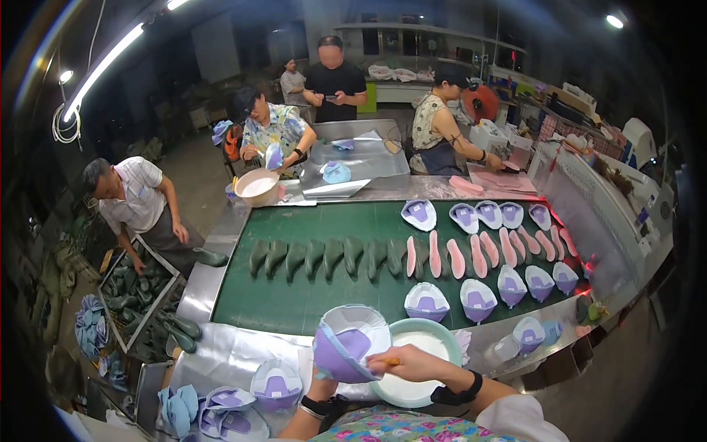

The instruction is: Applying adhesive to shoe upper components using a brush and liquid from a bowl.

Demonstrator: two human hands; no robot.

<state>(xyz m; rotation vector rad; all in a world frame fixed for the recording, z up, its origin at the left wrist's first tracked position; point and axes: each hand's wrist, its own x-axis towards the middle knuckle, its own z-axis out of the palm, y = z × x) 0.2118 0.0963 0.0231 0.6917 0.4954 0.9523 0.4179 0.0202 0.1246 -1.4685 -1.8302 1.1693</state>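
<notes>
My left hand (322,386), mostly hidden beneath it, holds up a lavender and white shoe upper (345,346) near the table's front edge. A brush (392,362) with an orange handle is in my right hand (412,364), its fingers closed round it. The brush's tip reaches the upper's open edge; its bristles cannot be made out. Under my right hand and beside the upper stands a pale green basin (450,340) of white liquid. Several similar lavender uppers (277,385) lie on the metal table to my left.
A green conveyor belt (294,302) carries a row of dark green shoe lasts (333,258), pink insoles (478,255) and lavender uppers (426,303). A crate (131,340) of lasts stands at left beside a bending person (140,195). Co-workers (276,129) are across the belt.
</notes>
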